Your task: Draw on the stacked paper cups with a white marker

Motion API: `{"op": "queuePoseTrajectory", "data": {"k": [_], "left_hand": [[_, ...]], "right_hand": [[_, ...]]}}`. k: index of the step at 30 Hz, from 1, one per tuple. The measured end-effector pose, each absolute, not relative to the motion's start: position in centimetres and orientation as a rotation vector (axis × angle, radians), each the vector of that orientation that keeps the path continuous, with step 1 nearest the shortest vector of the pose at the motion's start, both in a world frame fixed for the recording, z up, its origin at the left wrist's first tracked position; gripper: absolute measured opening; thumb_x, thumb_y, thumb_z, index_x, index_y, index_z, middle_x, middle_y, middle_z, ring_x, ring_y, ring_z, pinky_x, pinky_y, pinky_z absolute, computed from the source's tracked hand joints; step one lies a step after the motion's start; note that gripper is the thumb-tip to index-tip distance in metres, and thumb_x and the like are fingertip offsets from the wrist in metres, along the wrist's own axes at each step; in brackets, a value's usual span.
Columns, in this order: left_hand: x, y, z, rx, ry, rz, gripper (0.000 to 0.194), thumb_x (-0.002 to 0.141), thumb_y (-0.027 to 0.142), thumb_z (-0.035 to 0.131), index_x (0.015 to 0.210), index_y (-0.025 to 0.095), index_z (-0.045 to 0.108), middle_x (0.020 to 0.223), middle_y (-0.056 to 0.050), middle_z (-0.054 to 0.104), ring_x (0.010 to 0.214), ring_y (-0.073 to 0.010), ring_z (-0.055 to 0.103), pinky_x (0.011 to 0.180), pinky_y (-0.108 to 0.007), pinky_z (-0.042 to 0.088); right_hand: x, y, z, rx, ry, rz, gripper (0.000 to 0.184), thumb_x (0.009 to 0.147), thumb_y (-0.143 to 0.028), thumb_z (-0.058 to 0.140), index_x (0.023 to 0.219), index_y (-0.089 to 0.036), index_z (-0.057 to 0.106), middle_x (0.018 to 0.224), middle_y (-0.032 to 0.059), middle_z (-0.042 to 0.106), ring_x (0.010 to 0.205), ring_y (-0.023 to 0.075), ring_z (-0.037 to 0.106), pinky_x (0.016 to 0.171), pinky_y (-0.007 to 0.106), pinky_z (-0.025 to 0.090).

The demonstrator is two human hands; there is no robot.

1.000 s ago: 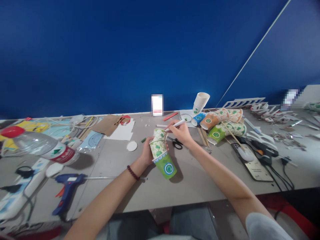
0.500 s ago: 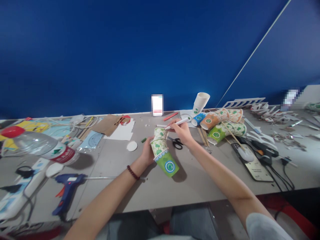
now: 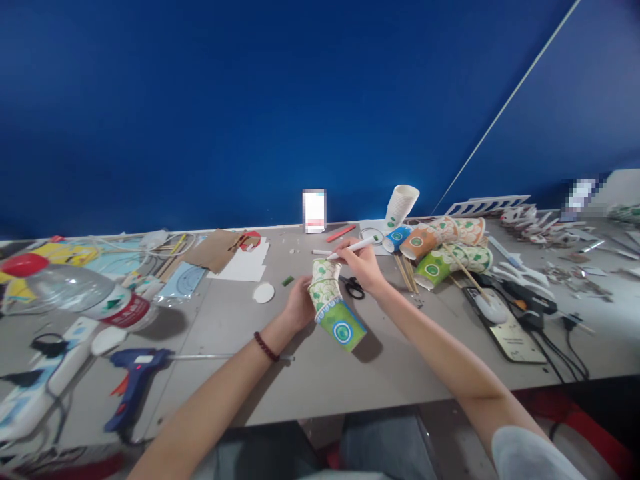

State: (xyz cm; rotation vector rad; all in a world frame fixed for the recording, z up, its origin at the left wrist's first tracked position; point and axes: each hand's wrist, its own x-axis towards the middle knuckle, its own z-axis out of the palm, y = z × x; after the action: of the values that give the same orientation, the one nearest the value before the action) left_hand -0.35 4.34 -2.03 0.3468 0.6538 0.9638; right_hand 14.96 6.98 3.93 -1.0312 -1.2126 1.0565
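My left hand (image 3: 301, 305) is closed around the side of a joined row of paper cups (image 3: 327, 293), patterned white and green with a bright green cup at the near end. The row tilts, its far end raised toward my right hand. Between the fingers of my right hand (image 3: 363, 263) is a white marker (image 3: 354, 246), its tip at the upper end of the cups. Whether the tip touches the paper I cannot tell. Black-handled scissors (image 3: 354, 288) lie just behind the cups. A small green marker cap (image 3: 288, 281) and a white paper disc (image 3: 263, 292) rest to the left.
A blue glue gun (image 3: 137, 380), a large water bottle (image 3: 95, 293) and a power strip (image 3: 50, 373) occupy the left. To the right are more joined cups (image 3: 440, 257), a cup stack (image 3: 401, 205), wooden sticks (image 3: 406, 272) and a phone (image 3: 520, 343) with a mouse (image 3: 490, 307) on it.
The joined cups have shifted slightly right and turned a little in my left hand. My right hand with the marker has stayed nearly in place.
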Motion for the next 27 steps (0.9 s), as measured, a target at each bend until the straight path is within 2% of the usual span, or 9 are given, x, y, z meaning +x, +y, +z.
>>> {"op": "queuePoseTrajectory", "data": {"k": [8, 14, 20, 27], "left_hand": [[-0.5, 3.8, -1.2, 0.404, 0.725, 0.823, 0.036, 0.084, 0.043, 0.055, 0.095, 0.011, 0.068, 0.074, -0.01, 0.071, 0.07, -0.0237, 0.068, 0.072, -0.035, 0.054], [-0.3, 3.3, -1.4, 0.556, 0.646, 0.852, 0.034, 0.081, 0.034, 0.063, 0.103, 0.008, 0.065, 0.085, -0.014, 0.072, 0.076, -0.0235, 0.068, 0.079, -0.035, 0.052], [-0.4, 3.2, -1.0, 0.517, 0.681, 0.835, 0.034, 0.081, 0.034, 0.063, 0.102, 0.007, 0.064, 0.082, -0.014, 0.071, 0.069, -0.0236, 0.067, 0.074, -0.036, 0.052], [-0.3, 3.3, 0.0, 0.399, 0.744, 0.854, 0.029, 0.084, 0.034, 0.057, 0.098, 0.01, 0.064, 0.078, -0.012, 0.071, 0.065, -0.0231, 0.067, 0.067, -0.035, 0.052]], "right_hand": [[14.7, 6.6, 4.2, -1.005, -1.224, 1.083, 0.007, 0.067, -0.026, 0.062, 0.066, -0.019, 0.063, 0.067, -0.0001, 0.062, 0.067, 0.0161, 0.064, 0.07, 0.03, 0.055], [14.1, 5.5, 5.0, -0.962, -1.211, 1.143, 0.01, 0.067, -0.028, 0.065, 0.067, -0.019, 0.062, 0.064, 0.0006, 0.064, 0.065, 0.0166, 0.065, 0.067, 0.03, 0.054], [14.1, 5.3, 5.3, -0.995, -1.252, 1.139, 0.012, 0.066, -0.03, 0.064, 0.068, -0.019, 0.062, 0.064, 0.0012, 0.065, 0.064, 0.0166, 0.064, 0.065, 0.029, 0.053], [14.7, 5.7, 4.9, -1.114, -1.484, 0.866, 0.011, 0.07, -0.027, 0.06, 0.07, -0.018, 0.065, 0.074, 0.0029, 0.068, 0.071, 0.0172, 0.064, 0.062, 0.026, 0.049]]}}
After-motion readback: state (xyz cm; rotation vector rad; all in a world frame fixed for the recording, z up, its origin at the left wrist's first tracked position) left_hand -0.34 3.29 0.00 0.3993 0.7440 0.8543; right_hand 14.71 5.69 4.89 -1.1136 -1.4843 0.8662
